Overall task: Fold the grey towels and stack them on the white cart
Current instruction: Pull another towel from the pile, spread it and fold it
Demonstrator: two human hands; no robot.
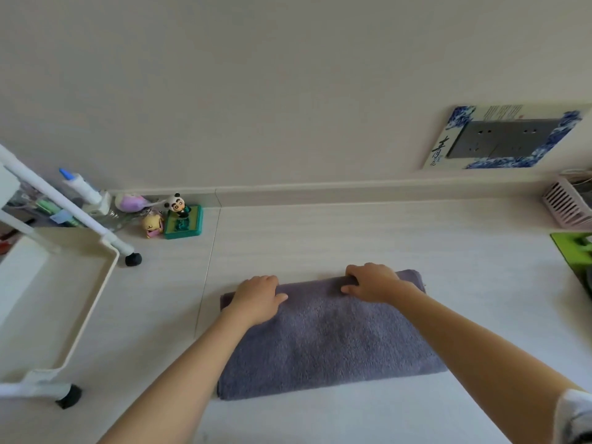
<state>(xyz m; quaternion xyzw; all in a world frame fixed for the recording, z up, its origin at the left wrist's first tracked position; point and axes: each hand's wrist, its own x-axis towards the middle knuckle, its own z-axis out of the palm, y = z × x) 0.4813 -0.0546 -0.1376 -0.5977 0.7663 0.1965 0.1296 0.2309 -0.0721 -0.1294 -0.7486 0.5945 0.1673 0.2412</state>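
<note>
- Two bare hands were on one grey towel (326, 334), which lay folded into a wide band on the pale floor (352, 238), just to the right of the white cart (96, 302).
- Left hand (256, 296) sat at the towel's far edge, on the end nearer the cart, its fingers curled over the edge and gripping the cloth.
- Right hand (373, 282) held the same far edge further from the cart, fingers hooked over it and thumb pressed on top, so it too was grasping the towel.
- No towel could be seen on the part of the cart's tray that showed; by my reckoning the stacking had not begun and this was still a folding step.
- To do it well, I judged both hands should lift the far edge together and bring it level toward the near edge, keeping the corners matched so the band did not skew.
- Pile that thick would likely bunch, so a flat smoothing press along the fold seemed wise before carrying it.
- Beyond the cart, against the wall, stood small toys (177, 216); further still from the cart, at the right edge, a pink rack (567, 206) and something green (576, 254) were well apart from the towel and no hindrance.
</note>
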